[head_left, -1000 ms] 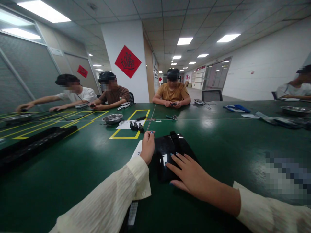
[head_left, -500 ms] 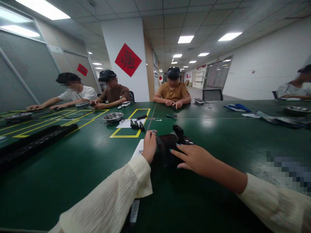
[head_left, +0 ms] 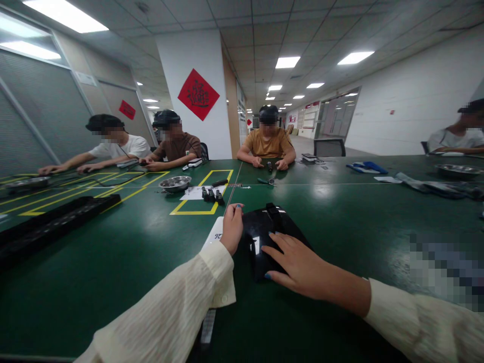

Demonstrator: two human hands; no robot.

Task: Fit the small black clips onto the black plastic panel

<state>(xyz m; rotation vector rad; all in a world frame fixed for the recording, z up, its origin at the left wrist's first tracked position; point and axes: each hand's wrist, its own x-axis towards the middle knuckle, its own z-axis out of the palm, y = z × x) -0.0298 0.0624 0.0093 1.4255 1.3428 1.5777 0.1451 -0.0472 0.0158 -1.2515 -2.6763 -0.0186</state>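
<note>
A glossy black curved shell (head_left: 260, 254), with a black block-like piece near its far edge, lies on the green table in front of me. My right hand (head_left: 293, 259) rests on its top, fingers spread and flat. Beside the shell's left edge, my left hand (head_left: 233, 229) is closed with the thumb on top. What its fingers hold, if anything, is hidden. Under the left wrist lies a white flat piece (head_left: 215, 233) marked "26", mostly covered by my sleeve.
A metal bowl (head_left: 175, 184) and several small black parts (head_left: 213, 195) sit ahead by a yellow-taped rectangle. At left is a long black tray (head_left: 60, 222). Green-handled pliers (head_left: 266, 181) lie before a person (head_left: 269, 143) across the table. Other people sit at both sides.
The black shell has tipped down flatter onto the table, and my right hand has moved slightly down and left with it. My left hand has barely moved. The person opposite has spread their hands apart.
</note>
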